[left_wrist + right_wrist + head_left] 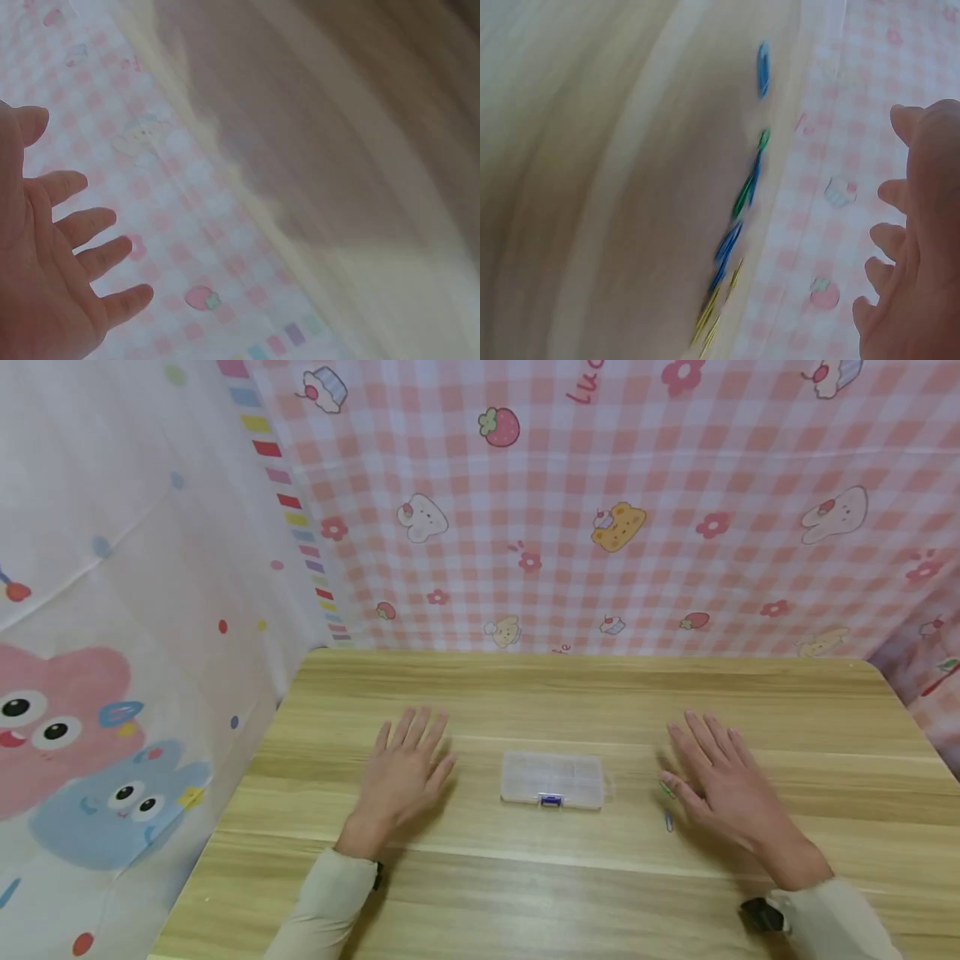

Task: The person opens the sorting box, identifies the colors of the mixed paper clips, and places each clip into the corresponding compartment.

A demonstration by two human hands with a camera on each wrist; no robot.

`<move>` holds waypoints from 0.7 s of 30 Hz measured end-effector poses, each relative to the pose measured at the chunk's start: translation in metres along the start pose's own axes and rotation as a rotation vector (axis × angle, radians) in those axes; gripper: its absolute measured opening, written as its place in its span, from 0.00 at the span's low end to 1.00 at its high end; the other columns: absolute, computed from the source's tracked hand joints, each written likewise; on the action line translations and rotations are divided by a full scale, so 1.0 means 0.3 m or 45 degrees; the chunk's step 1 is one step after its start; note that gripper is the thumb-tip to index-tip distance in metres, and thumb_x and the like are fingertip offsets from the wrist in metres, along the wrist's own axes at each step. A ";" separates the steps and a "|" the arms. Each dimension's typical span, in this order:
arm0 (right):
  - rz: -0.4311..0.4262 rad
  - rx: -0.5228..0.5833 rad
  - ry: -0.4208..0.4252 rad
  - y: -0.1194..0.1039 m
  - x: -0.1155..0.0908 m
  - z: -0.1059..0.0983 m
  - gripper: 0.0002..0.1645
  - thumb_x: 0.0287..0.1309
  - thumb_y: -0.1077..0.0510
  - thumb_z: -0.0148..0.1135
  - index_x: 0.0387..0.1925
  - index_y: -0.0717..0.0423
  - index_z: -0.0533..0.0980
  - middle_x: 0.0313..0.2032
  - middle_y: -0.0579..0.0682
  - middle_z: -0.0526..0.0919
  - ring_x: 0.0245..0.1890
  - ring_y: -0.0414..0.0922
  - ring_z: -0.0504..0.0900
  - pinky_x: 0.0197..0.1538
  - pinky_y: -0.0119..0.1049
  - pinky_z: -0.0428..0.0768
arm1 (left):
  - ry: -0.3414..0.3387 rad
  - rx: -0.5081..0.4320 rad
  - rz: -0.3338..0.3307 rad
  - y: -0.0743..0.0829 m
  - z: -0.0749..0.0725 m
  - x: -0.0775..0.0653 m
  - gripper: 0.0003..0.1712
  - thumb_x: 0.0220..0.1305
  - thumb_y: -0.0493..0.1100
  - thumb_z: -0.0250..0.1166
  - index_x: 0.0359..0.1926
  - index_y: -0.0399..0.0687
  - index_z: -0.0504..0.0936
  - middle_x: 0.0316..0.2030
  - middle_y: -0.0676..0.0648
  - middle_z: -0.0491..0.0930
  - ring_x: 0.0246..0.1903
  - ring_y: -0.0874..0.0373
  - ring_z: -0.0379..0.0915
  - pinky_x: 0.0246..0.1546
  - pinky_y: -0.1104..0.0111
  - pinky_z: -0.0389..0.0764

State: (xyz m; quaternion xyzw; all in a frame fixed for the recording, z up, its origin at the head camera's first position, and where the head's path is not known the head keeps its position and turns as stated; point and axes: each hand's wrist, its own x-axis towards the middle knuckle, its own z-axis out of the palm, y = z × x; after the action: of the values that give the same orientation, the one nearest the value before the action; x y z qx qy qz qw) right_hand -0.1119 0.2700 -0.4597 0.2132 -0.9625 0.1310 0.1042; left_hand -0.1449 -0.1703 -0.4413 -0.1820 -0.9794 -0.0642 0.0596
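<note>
My left hand (401, 781) is held palm down over the left half of the wooden table, fingers straight and spread, with nothing in it. Over the right half, my right hand (723, 793) is likewise stretched out and holds nothing. Between the two hands lies a clear plastic compartment box (551, 777), lid down, its blue latch (551, 800) facing me. A paper clip (669, 821) lies just left of my right hand. Several more clips, including a light blue paper clip (763, 71) and yellow ones (707, 311), show in the right wrist view; in the head view my right hand hides most of them.
The light wooden table (480, 893) ends at the back against a pink checked cloth (555, 477). A white cloth (210, 693) with cartoon figures hangs along the left side. A black strap piece (763, 914) sits at my right wrist.
</note>
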 end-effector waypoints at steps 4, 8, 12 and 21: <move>-0.083 0.002 0.008 -0.047 0.031 0.009 0.40 0.72 0.43 0.51 0.76 0.59 0.55 0.75 0.66 0.53 0.78 0.55 0.40 0.77 0.52 0.38 | -0.015 -0.009 0.059 0.037 -0.003 0.011 0.35 0.76 0.61 0.46 0.77 0.52 0.57 0.76 0.44 0.54 0.76 0.45 0.47 0.73 0.45 0.50; -0.145 0.011 -0.018 -0.090 0.056 0.020 0.40 0.72 0.43 0.52 0.76 0.58 0.56 0.74 0.65 0.55 0.78 0.57 0.44 0.78 0.49 0.39 | -0.039 -0.028 0.121 0.073 -0.005 0.022 0.35 0.76 0.60 0.46 0.77 0.53 0.58 0.76 0.44 0.56 0.75 0.46 0.49 0.73 0.46 0.51; -0.210 0.008 -0.039 -0.125 0.077 0.039 0.40 0.70 0.44 0.56 0.74 0.58 0.58 0.74 0.64 0.55 0.75 0.62 0.52 0.77 0.53 0.46 | -0.065 -0.037 0.192 0.106 0.000 0.033 0.35 0.76 0.60 0.48 0.77 0.54 0.58 0.75 0.44 0.57 0.75 0.47 0.50 0.73 0.48 0.53; -0.264 0.040 -0.118 -0.184 0.105 0.080 0.41 0.67 0.46 0.60 0.74 0.58 0.59 0.74 0.64 0.57 0.73 0.63 0.56 0.75 0.55 0.53 | -0.118 -0.069 0.332 0.158 0.016 0.049 0.35 0.75 0.61 0.50 0.76 0.53 0.60 0.74 0.44 0.60 0.74 0.46 0.54 0.72 0.47 0.57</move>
State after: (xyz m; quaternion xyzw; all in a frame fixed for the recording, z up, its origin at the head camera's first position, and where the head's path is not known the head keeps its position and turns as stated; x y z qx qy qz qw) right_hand -0.1193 0.2027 -0.4628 0.3192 -0.9369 0.1244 0.0692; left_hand -0.1417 -0.1205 -0.4390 -0.3120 -0.9470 -0.0739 0.0172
